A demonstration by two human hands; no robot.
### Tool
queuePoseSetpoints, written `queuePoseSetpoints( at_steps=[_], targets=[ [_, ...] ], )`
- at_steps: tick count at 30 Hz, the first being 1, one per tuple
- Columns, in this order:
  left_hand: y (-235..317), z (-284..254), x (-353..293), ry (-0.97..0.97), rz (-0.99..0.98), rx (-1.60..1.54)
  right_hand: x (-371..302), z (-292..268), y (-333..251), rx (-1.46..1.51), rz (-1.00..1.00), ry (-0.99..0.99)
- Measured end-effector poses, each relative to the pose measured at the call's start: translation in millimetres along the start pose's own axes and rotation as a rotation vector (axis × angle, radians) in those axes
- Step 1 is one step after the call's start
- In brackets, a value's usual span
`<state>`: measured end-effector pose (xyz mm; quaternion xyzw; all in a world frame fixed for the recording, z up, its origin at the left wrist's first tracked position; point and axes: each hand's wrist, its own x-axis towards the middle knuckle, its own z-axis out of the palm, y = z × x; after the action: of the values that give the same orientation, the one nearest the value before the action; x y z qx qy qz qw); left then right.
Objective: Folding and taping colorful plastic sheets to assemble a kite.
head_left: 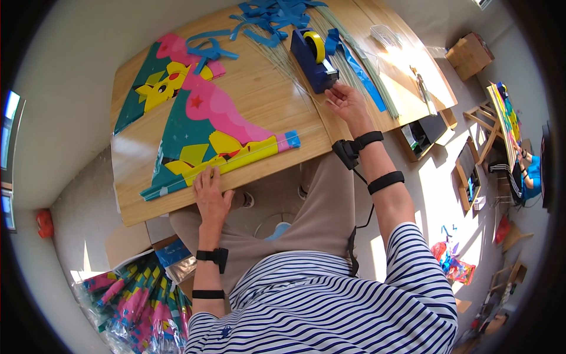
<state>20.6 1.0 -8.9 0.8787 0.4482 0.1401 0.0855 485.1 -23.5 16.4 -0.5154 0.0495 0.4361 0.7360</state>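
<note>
A printed kite sheet (203,127) in green, pink and yellow lies on the wooden table, its near edge folded into a long narrow strip with a blue tip (292,139). On that near edge rests my left hand (209,192), open, fingers laid out over the yellow part. My right hand (349,106) is at the cutter end of a dark blue tape dispenser (308,62) holding a yellow-cored roll (316,47). Its fingertips are drawn together there; anything between them is too small to make out. A second, similar kite sheet (159,91) lies beyond the first.
Blue ribbons (274,17) and thin pale rods (354,71) lie at the table's far side. Scissors (422,88) and a clear plastic box (386,36) are to the right. Bagged printed sheets (138,298) fill the lower left. Another person (532,177) sits at far right.
</note>
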Motion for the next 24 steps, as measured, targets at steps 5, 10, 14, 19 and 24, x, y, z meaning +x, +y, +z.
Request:
queuePoseSetpoints(
  at_steps=[5,10,14,19,24],
  targets=[
    [-1,2,0,-0.005,-0.011,0.003,1,6,5,-0.029,-0.095,0.013],
    [-1,2,1,-0.010,0.002,-0.003,2,1,2,-0.082,-0.150,-0.058],
    [-2,2,0,0.001,0.004,-0.004,-2,5,2,-0.081,-0.175,-0.079],
    [-2,1,-2,0.005,0.000,-0.008,-4,9,9,-0.115,-0.169,-0.003],
    [-2,1,-1,0.017,0.011,-0.021,28,5,9,-0.605,-0.337,0.236]
  ],
)
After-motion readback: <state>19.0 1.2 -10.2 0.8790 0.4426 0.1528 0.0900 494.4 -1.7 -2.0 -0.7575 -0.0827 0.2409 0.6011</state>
